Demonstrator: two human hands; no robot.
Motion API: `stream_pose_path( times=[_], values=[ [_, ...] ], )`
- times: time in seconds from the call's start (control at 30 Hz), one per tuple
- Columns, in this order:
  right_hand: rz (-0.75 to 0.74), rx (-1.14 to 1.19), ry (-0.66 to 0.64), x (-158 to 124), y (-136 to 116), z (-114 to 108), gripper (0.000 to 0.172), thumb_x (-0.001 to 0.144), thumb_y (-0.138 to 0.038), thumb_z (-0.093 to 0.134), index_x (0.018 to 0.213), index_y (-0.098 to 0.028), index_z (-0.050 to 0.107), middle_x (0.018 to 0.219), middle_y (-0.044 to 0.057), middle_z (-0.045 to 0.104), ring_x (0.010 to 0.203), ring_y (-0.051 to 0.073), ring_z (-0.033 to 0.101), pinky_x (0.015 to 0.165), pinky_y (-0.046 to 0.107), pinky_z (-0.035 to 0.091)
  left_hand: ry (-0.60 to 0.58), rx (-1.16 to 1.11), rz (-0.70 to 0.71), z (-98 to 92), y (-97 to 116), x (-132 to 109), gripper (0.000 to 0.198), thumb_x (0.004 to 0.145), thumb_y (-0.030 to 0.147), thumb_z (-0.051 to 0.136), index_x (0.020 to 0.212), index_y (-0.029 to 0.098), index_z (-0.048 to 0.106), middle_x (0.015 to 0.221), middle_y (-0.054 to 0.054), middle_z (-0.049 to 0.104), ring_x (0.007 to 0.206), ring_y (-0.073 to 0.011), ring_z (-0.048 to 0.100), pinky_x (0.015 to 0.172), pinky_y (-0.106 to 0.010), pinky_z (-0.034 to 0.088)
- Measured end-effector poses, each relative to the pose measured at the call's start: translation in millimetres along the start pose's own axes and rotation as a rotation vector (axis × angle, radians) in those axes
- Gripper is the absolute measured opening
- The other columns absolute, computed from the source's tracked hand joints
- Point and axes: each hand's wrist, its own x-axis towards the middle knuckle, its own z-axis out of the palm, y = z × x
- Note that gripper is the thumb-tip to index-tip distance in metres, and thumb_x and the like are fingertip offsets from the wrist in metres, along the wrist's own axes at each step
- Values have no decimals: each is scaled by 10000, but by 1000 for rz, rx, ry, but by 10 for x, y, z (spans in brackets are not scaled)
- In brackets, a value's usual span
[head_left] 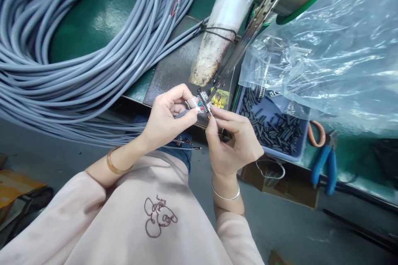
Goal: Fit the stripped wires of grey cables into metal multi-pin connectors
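Connector (204, 100) is pinched at its wired side by left hand (169, 118), at its edge by right hand (234, 138). Black pieces (283, 134) are contained in blue bin (280, 154).

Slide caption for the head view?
Left hand and right hand at a wired multi-pin connector, between grey cables and a blue bin of black pieces.

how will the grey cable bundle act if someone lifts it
The grey cable bundle would probably flex yet resist sharp bends, since it lies in wide, smooth curves. It may be heavy lifted whole, with so many lengths together. It could sag or slide, as part of it hangs past the table.
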Motion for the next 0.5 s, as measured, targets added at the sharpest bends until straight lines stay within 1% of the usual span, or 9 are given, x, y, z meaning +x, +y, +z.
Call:
stream_pose_path(
  times=[0.23,0.4,0.5],
  values=[
    [-27,-29,3,38,1,34,173,852,-59,737,894,-210,664,932,5,809,857,137,782,800,264,632,39,73,50,2,-26,2,141,692,100,674,694,175,555,659,28,557,542,-38,450,467,-146,322],
    [-33,-54,30,71,-15,32,166,839,-74,767,889,-208,684,941,15,813,858,145,782,800,272,637,48,103,109,34,17,18,130,699,110,663,685,177,553,667,29,571,525,-33,432,449,-149,314],
    [-40,-84,12,74,-17,13,168,845,-82,765,920,-214,695,963,13,812,878,147,784,814,270,642,43,112,107,34,29,29,123,699,127,667,688,179,556,667,30,574,519,-33,425,443,-150,310]
  ],
)
